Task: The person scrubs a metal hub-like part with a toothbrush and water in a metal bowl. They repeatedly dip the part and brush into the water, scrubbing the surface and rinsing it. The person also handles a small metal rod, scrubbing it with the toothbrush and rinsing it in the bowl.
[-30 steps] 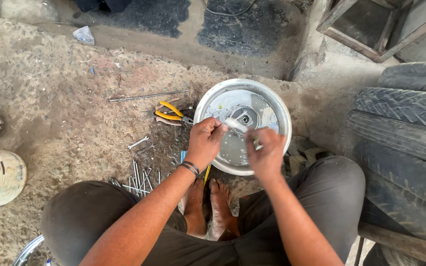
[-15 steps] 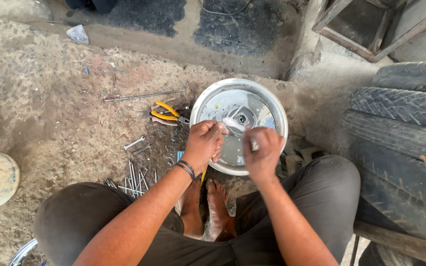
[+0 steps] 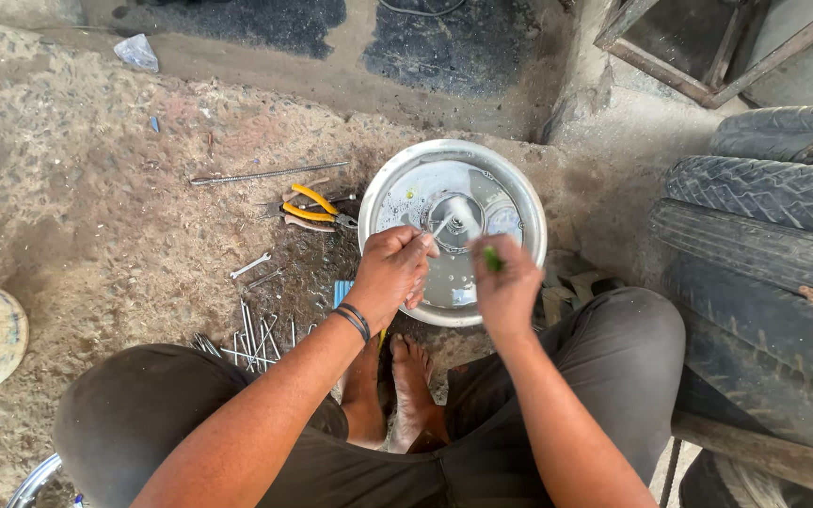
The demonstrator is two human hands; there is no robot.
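Steel wheel drum (image 3: 430,179) lies on the dirt floor at twelve o'clock from the bare feet. Left hand (image 3: 390,273) pinches a thin spoke (image 3: 441,226) over its hub; right hand (image 3: 505,287), at three o'clock of it, is curled around a green-handled tool (image 3: 491,258).

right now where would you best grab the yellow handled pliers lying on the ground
Take the yellow-handled pliers by the two handles, coming from above on their left end. The handles splay open toward the upper left with bare dirt ground around them, while the jaw end points right, close to the metal wheel rim.
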